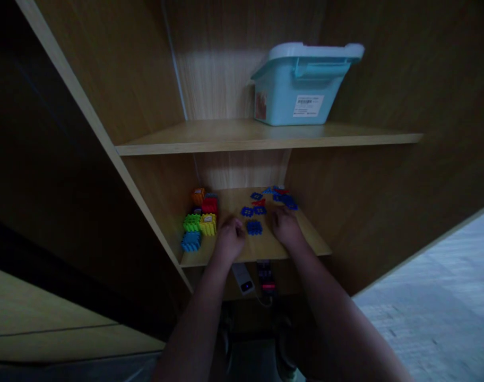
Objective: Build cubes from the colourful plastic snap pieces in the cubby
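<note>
Both of my hands rest at the lower shelf of a wooden cabinet. My left hand (232, 237) is closed, between the stacked pieces and a small pile of blue interlocking plastic pieces (254, 227); what its fingers hold, if anything, is hidden. My right hand (285, 225) has curled fingers near the loose blue pieces (286, 201) by the right wall, and its grip is too dark to make out. Red pieces (259, 202) lie among more blue ones (247, 211). To the left are sorted stacks in green (192, 223), yellow (208, 225), blue (191, 241), red (209, 205) and orange (198, 196).
A light-blue lidded storage box (293, 98) stands on the upper shelf (218, 137), whose front edge juts above my hands. Below the lower shelf are a white device (242, 278) with a cable and a dark device (266, 276) with a lit red strip. Cabinet walls close in both sides.
</note>
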`<state>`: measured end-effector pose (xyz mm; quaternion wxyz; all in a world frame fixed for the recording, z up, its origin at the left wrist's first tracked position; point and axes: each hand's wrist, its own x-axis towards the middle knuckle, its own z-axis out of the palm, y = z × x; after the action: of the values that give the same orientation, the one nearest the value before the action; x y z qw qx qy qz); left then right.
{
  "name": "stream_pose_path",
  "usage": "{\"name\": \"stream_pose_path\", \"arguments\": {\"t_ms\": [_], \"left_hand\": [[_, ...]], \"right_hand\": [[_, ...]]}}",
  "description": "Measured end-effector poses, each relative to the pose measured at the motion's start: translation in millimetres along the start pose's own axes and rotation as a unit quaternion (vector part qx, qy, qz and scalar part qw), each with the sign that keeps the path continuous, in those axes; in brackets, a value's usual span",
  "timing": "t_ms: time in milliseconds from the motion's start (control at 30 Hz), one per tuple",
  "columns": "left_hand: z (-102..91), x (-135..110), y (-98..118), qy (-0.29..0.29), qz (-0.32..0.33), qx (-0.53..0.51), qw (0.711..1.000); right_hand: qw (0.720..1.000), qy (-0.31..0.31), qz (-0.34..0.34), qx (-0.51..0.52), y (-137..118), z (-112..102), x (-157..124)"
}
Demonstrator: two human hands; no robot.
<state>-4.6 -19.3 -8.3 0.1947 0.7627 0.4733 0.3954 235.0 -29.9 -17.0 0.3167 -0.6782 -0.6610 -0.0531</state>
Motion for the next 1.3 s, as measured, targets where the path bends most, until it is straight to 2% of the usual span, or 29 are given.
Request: {"name": "stream_pose_path", "arguments": {"t_ms": [100, 167, 367, 467, 633, 767, 833, 900, 967, 1067, 1167, 1300], "left_hand": [[-1.3, 0, 1, -0.005, 0.002, 0.001, 1.000], [-3.1, 0, 2, -0.007, 0.003, 0.001, 1.000], [-5.6, -1, 3, -0.007, 0.001, -0.003, 1.000], [-3.6, -1, 1, -0.002, -0.002, -0.018, 1.000], [-1.5, 0, 0, 0.013, -0.003, -0.021, 1.000], [-4.4, 1, 5, 0.013, -0.015, -0.025, 0.999], [-5.8, 1, 7, 0.013, -0.016, -0.038, 0.999], [-6.6, 0, 8, 0.012, -0.006, -0.059, 0.998], [-7.2, -1, 8, 0.015, 0.006, -0.087, 0.996], [-9.0, -6, 9, 0.019, 0.019, -0.122, 0.992], [-11.8, -10, 14, 0.011, 0.034, -0.148, 0.988], [-12.6, -13, 20, 0.005, 0.049, -0.171, 0.984]], "right_hand": [[0.991, -0.019, 0.073, -0.108, -6, 0, 2], [0.986, -0.028, 0.083, -0.140, -9, 0, 7], [0.976, -0.038, 0.164, -0.142, 1, 3, 34], [0.974, -0.034, 0.173, -0.139, 9, 10, 42], [0.981, -0.025, 0.149, -0.124, 16, 14, 43], [0.989, 0.027, 0.119, -0.089, 14, -1, 41], [0.995, 0.080, 0.054, -0.033, 12, -13, 36], [0.989, 0.132, -0.014, 0.057, 10, -23, 26], [0.977, 0.143, -0.037, 0.152, 6, -30, 12], [0.962, 0.111, -0.023, 0.250, -2, -32, -8], [0.963, 0.084, -0.056, 0.250, -10, -32, -21], [0.961, 0.048, -0.141, 0.233, -20, -33, -27]]}}
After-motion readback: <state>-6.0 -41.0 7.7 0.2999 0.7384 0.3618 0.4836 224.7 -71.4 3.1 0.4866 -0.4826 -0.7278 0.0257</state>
